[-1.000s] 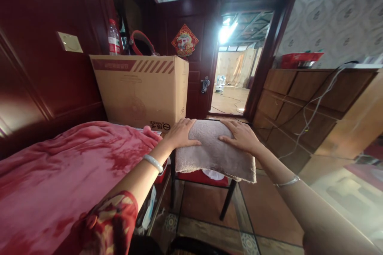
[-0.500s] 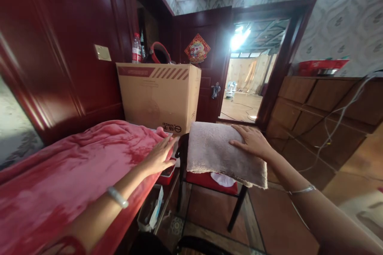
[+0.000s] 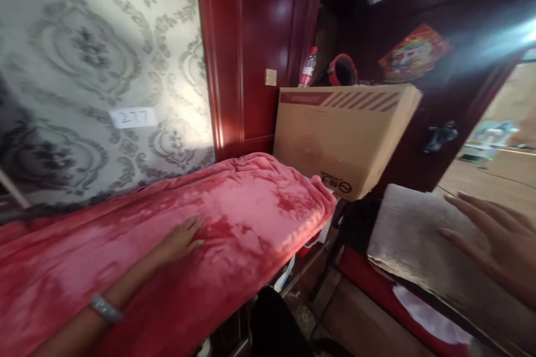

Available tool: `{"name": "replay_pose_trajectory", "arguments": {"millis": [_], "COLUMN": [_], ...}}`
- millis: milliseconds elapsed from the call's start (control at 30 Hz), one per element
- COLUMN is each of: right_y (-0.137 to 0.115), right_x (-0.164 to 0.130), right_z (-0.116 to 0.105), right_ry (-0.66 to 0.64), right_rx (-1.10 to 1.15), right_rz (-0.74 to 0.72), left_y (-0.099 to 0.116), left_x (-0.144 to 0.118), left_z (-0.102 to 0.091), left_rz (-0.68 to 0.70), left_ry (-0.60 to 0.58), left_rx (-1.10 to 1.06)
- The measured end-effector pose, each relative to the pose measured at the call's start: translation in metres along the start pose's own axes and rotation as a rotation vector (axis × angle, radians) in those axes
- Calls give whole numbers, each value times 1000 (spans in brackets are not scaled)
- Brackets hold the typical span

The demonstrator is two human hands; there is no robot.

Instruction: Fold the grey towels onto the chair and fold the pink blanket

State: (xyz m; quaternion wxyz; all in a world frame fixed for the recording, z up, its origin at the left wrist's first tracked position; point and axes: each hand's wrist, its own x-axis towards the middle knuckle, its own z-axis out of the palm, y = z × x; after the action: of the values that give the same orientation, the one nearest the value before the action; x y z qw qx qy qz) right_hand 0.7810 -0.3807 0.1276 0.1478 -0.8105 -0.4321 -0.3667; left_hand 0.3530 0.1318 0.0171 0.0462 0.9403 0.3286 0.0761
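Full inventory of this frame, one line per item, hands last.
blanket: 1, pink-red, spread over the surface at left and centre
grey mat: 1, grey-beige, draped over the chair at right
chair: 1, red seat with dark frame, under the mat
cardboard box: 1, tan with a red stripe, behind the blanket
water bottle: 1, clear with a red label, behind the box
label: 1, white, reads 277, on the patterned wallpaper
wall switch: 1, cream, on the dark red panel
door decoration: 1, red and gold, on the dark door
bracelet: 1, pale, on the left wrist
left hand: flat on the blanket
right hand: open, fingers spread, on the mat
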Motion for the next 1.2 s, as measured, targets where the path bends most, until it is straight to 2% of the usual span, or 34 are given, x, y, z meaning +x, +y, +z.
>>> {"name": "replay_pose_trajectory", "arguments": {"millis": [100,200,267,367,467,600,667,733,833,933,1033,1200], "right_y": [-83,-168,-222,-298,-368,-442,-463,-472,-468,-457,-452,-451], "right_x": [19,29,33,43,62,84,81,70,49,37,35,36], "right_z": [33,85,123,173,211,252,270,286,307,325,336,339], "right_ry": [-45,-191,-274,-364,-420,-416,-430,-466,-449,-389,-355,-365], "right_rx": [197,441,574,711,773,720,630,526,455,481,514,553], "right_rz": [-201,-351,-443,-545,-612,-617,-563,-527,-555,-584,-590,-584], "left_y": [-20,-28,-29,-27,-24,-21,-21,-21,-22,-20,-18,-28], "left_x": [-39,-68,-82,-94,-99,-102,-104,-106,-110,-113,-116,-119], "left_z": [1,7,13,21,24,25,28,32,39,43,42,40], "left_rz": [-133,-182,-177,-166,-179,-178,-167,-147,-115,-87,-85,-190], "left_ry": [-29,-52,-28,27,47,55,76,99,140,170,179,177], "left_rx": [59,78,76,63,25,-41,-79,-111,-147,-185,-216,-220]}}
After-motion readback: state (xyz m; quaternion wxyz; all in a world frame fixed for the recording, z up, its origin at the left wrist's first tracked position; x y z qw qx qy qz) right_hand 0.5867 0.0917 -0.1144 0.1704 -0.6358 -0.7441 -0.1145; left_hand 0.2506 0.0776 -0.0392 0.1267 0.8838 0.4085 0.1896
